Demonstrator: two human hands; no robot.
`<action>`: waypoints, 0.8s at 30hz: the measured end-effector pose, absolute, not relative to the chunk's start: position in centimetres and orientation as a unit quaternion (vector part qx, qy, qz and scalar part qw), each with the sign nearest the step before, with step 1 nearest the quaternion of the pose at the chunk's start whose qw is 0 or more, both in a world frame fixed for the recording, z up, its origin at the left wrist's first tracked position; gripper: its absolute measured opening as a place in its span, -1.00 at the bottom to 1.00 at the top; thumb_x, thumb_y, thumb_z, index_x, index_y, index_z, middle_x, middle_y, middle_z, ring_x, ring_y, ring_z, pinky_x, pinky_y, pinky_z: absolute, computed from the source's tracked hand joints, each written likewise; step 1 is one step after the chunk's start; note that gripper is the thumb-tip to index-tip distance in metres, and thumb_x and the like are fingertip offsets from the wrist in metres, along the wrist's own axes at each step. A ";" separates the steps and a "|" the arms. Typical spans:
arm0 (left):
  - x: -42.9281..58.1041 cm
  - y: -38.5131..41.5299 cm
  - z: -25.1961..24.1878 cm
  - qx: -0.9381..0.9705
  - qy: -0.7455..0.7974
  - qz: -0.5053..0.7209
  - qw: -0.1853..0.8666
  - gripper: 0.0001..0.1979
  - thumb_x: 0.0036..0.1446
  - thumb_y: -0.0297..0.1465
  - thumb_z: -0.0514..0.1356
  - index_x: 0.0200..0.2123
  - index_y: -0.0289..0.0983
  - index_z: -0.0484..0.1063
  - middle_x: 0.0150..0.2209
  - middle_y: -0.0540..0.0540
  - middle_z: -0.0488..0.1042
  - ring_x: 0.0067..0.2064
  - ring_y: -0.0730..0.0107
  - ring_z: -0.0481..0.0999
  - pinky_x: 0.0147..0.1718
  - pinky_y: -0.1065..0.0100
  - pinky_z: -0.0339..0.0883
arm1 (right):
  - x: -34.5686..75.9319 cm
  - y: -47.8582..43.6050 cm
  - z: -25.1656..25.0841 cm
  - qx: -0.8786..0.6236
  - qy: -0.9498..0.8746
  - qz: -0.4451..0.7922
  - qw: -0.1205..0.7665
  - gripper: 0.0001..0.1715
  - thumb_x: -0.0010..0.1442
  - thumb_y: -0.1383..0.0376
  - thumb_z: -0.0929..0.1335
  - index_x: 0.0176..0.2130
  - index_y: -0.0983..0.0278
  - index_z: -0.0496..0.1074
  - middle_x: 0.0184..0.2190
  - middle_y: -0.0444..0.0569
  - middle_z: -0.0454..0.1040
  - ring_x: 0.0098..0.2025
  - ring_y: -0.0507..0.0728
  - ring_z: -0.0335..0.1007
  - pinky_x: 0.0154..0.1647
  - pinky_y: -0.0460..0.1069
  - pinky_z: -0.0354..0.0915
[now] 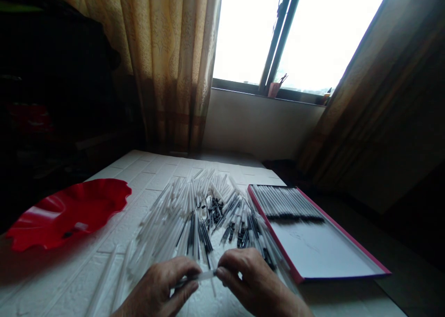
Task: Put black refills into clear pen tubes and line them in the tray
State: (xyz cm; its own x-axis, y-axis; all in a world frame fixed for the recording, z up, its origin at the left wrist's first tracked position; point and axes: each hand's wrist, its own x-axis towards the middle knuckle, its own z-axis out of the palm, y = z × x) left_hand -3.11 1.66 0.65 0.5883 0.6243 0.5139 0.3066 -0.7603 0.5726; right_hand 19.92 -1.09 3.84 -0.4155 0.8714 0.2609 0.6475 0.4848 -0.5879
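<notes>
The left hand and right hand each pinch an end of one clear pen tube. Ahead and right of the right hand, one pink-rimmed tray holds a row of pens, too many to count. Far left of the left hand, one red dish holds two small bits. A loose pile of tubes lies just ahead of both hands.

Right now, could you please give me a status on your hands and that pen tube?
Left hand and right hand both pinched on one clear pen tube. Pile of tubes and refills just beyond. Red dish far left, tray right.
</notes>
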 end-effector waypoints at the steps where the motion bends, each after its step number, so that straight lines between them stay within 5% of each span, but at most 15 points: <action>1: -3.1 1.7 0.6 0.864 0.272 0.361 0.222 -0.82 0.18 -0.49 0.18 -0.18 -0.10 0.44 -0.32 0.11 0.62 -0.32 0.52 0.62 -0.30 0.65 0.37 | 19.9 -1.1 3.8 -0.466 -0.816 0.204 0.274 -0.69 0.24 0.27 0.27 -0.52 0.27 0.37 -0.62 -0.17 0.32 -0.57 0.00 0.22 -0.51 -0.12 0.07; 11: -3.7 2.0 1.1 0.862 0.353 0.256 0.257 -0.78 0.33 -0.28 0.04 -0.19 -0.15 0.48 -0.29 0.02 0.61 -0.26 0.38 0.61 -0.28 0.50 0.38 | 21.9 -0.5 4.6 -0.513 -0.782 0.227 0.271 -0.68 0.29 0.27 0.26 -0.46 0.28 0.43 -0.55 -0.11 0.46 -0.50 0.03 0.38 -0.44 -0.11 0.17; 14: -3.7 2.1 1.0 0.864 0.356 0.251 0.253 -0.81 0.31 -0.30 0.06 -0.19 -0.15 0.48 -0.30 0.02 0.60 -0.28 0.38 0.60 -0.29 0.50 0.36 | 22.1 -0.6 4.8 -0.520 -0.765 0.264 0.273 -0.81 0.25 0.29 0.30 -0.28 0.29 0.51 -0.44 -0.08 0.52 -0.45 0.04 0.40 -0.42 -0.11 0.23; 17: -3.6 2.2 0.9 0.870 0.348 0.243 0.251 -0.85 0.27 -0.36 0.10 -0.22 -0.17 0.48 -0.33 0.01 0.58 -0.30 0.38 0.58 -0.33 0.49 0.35 | 21.4 -0.8 4.7 -0.512 -0.758 0.302 0.268 -0.70 0.18 0.28 0.37 -0.07 0.28 0.51 -0.33 -0.04 0.57 -0.39 0.05 0.43 -0.40 -0.12 0.27; 24: -3.8 2.3 0.6 0.882 0.331 0.251 0.223 -0.89 0.24 -0.38 0.14 -0.25 -0.17 0.48 -0.39 0.03 0.55 -0.38 0.42 0.53 -0.41 0.50 0.30 | 20.4 -1.0 4.0 -0.481 -0.810 0.268 0.202 -0.85 0.17 0.36 0.38 -0.30 0.26 0.60 -0.50 -0.14 0.52 -0.46 0.00 0.36 -0.41 -0.14 0.16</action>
